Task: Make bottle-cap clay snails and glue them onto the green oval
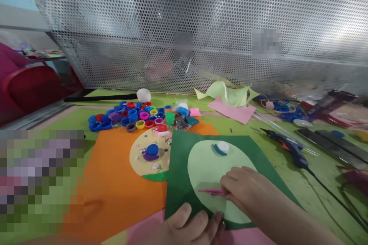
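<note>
My right hand (241,187) is closed on a thin pink pointed tool (211,191), held low over a pale green paper oval (201,160). The oval lies on a dark green sheet (179,160). Near its top sits a snail figure (222,148) with a white cap shell and a teal clay body. My left hand (189,227) is at the sheet's lower edge with curled fingers; something small and dark shows at the fingertips, too unclear to name. To the left, an orange sheet (112,172) carries a finished-looking snail picture (151,153) with a blue cap shell, partly covered by the green sheet.
Many bottle caps (132,115) and clay packets (184,118) lie behind the sheets. A glue gun (290,147) with its cord rests on the right. Paper scraps (230,97) lie before a perforated metal panel (161,19). A red chair (34,88) stands far left.
</note>
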`<state>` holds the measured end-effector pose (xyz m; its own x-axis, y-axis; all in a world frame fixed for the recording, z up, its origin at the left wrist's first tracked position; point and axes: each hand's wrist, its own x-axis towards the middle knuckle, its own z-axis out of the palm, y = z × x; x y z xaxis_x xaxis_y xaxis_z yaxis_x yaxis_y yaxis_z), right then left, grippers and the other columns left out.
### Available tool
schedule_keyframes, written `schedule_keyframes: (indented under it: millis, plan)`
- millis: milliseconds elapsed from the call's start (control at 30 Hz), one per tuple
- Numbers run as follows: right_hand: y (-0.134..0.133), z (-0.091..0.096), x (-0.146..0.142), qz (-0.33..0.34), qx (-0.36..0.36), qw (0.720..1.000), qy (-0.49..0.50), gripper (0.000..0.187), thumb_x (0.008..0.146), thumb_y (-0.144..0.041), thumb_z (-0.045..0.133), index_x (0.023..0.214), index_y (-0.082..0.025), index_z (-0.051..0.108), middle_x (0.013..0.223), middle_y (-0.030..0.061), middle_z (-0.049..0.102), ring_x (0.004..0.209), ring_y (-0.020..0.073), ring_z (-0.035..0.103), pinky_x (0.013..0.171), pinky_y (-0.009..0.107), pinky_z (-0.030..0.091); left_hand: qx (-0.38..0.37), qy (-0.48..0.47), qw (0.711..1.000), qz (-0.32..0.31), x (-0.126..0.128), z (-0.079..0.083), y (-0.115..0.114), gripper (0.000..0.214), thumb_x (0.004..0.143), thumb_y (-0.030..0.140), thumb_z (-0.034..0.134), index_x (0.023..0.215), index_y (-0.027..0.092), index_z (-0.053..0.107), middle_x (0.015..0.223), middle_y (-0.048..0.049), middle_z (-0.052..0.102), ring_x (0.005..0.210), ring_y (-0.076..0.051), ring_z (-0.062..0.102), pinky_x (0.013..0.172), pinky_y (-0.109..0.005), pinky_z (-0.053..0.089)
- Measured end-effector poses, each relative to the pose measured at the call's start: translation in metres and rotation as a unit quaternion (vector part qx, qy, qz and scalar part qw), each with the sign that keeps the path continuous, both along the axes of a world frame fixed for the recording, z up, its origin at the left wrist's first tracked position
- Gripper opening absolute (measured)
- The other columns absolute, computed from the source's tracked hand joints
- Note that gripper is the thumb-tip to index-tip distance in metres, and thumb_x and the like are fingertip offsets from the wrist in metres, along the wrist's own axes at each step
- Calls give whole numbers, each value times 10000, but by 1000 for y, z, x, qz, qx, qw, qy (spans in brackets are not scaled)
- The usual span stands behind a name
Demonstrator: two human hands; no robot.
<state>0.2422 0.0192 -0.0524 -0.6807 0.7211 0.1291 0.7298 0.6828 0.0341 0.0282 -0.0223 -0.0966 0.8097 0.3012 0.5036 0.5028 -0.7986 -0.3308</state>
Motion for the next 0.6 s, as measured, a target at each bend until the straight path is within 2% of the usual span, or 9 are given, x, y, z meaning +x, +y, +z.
schedule_keyframes:
  millis: [67,133,200,300,433,600]
  plan:
    - [-2,0,1,-12,-6,1000,12,197,694,-25,619,785,-194,572,733,-16,613,660,152,568,571,261,368,41,-38,998,18,0,-9,-1,222,945,192,485,1068,233,665,1100,59,685,898,-114,558,738,-204,398]
    - [-1,1,1,-18,-20,999,19,215,713,-21,586,834,-199,572,791,-5,613,712,155,572,598,256,388,62,-24,997,24,-1,-13,0,241,919,167,525,1103,266,644,1231,84,613,1010,-125,517,751,-198,401]
    - [5,0,0,-18,-42,999,12,191,741,-22,558,804,-201,576,778,-3,608,709,149,569,611,253,395,56,23,998,19,-4,-12,3,289,918,138,507,1152,271,613,1288,100,571,1057,-120,487,755,-197,405]
    - [22,-1,-5,-30,-53,998,3,143,745,-49,592,716,-189,578,703,1,599,654,152,559,576,256,382,8,58,998,20,-7,-10,11,270,944,182,452,1156,229,613,1241,58,616,995,-132,520,755,-233,401]
    - [39,-2,-9,-31,-49,998,16,168,737,-64,630,637,-180,561,663,-2,583,659,147,553,576,242,382,26,-40,998,28,-5,-14,22,288,949,158,406,1055,237,662,1122,78,682,897,-132,531,736,-261,383]
    - [27,-6,-2,-26,-50,997,57,210,818,-56,516,655,-184,546,664,-1,562,644,127,537,577,229,379,29,-14,999,42,-4,-9,23,269,929,158,455,1062,274,659,1127,107,673,952,-122,498,726,-237,378]
